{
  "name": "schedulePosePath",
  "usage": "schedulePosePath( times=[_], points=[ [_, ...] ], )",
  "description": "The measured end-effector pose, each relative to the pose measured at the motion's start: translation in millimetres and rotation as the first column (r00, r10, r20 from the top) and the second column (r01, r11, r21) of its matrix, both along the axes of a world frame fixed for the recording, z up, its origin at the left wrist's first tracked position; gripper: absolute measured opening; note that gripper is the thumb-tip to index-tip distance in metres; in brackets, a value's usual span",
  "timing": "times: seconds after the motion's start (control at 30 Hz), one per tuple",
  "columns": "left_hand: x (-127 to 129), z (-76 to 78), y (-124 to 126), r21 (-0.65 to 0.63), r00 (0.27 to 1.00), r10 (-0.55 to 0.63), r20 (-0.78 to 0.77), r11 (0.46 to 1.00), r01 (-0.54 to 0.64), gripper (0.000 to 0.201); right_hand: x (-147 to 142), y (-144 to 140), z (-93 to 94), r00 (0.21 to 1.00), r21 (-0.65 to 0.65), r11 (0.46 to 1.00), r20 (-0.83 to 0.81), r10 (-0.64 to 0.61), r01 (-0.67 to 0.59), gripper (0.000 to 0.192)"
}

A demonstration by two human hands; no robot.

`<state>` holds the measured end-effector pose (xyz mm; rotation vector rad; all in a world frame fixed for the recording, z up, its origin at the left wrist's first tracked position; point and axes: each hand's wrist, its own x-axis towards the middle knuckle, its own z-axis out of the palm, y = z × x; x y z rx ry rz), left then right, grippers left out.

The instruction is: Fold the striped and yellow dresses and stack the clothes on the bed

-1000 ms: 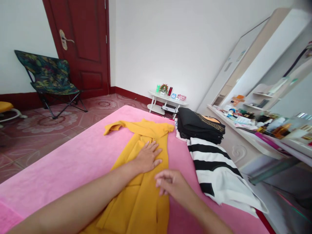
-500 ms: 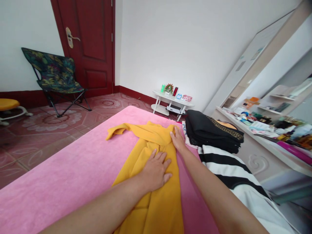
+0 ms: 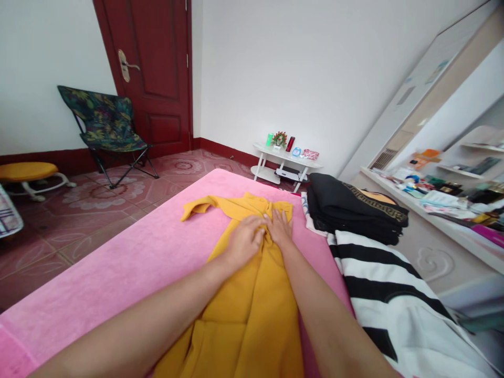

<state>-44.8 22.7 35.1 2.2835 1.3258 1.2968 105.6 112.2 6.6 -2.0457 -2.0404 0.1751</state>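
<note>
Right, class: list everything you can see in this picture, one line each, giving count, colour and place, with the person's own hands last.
garment: one, mustard yellow, spread on the bed
bed cover: one, pink, under the garment
striped cloth: one, black and white, right of the garment
black clothes: one folded pile, beyond the striped cloth
folding chair: one, dark floral, by the door
door: one, dark red, shut
stool: one, yellow, far left
small table: one, white, by the wall
left hand: flat on the garment
right hand: flat on the garment, beside the left
</note>
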Motion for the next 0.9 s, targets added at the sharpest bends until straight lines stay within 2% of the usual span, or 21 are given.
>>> schedulePosePath(
  times=[0.07,0.13,0.23,0.33,0.43,0.5,0.6,0.7,0.8,0.87,0.9],
  points=[
    [-19,7.2,29,0.024,0.980,0.195,-0.039,0.981,-0.194,0.034,2,-1,1.0,1.000,0.022,1.000,-0.024,0.000,0.000,0.072],
    [-37,13.5,58,-0.008,0.927,0.320,-0.196,0.945,-0.327,0.039,3,-2,2.0,0.998,0.022,1.000,-0.059,-0.003,0.005,0.074],
    [-54,16.1,95,-0.082,0.855,0.352,-0.380,0.908,-0.410,0.040,4,-1,2.8,0.995,0.014,1.000,-0.096,-0.004,0.005,0.074],
    [-57,12.6,114,-0.143,0.836,0.313,-0.450,0.899,-0.414,0.043,5,0,1.9,0.993,0.021,1.000,-0.115,0.002,0.000,0.073],
    [-55,14.4,115,-0.185,0.826,0.263,-0.499,0.898,-0.398,0.033,6,0,0.0,0.990,0.044,0.999,-0.141,0.010,-0.004,0.072],
    [-56,22.2,108,-0.185,0.824,0.258,-0.505,0.900,-0.395,0.028,8,-1,-1.2,0.985,0.089,0.996,-0.174,0.003,0.013,0.071],
    [-64,39.2,94,-0.125,0.807,0.316,-0.499,0.895,-0.428,0.032,10,-2,-2.0,0.974,0.198,0.976,-0.223,-0.045,0.091,0.068],
    [-74,51.6,83,-0.073,0.728,0.402,-0.555,0.849,-0.524,0.031,11,-3,-1.2,0.973,0.273,0.950,-0.211,-0.097,0.154,0.064],
    [-75,54.6,76,-0.112,0.635,0.375,-0.676,0.799,-0.591,0.026,10,-3,-0.2,0.986,0.210,0.968,-0.119,-0.116,0.139,0.059],
    [-68,53.3,70,-0.128,0.615,0.343,-0.709,0.796,-0.592,0.025,7,-2,-0.9,0.993,0.112,0.987,-0.050,-0.106,0.111,0.057],
    [-61,51.9,66,-0.111,0.623,0.342,-0.703,0.813,-0.572,0.027,6,-2,-1.6,0.995,0.073,0.992,-0.023,-0.100,0.101,0.057]
  ],
)
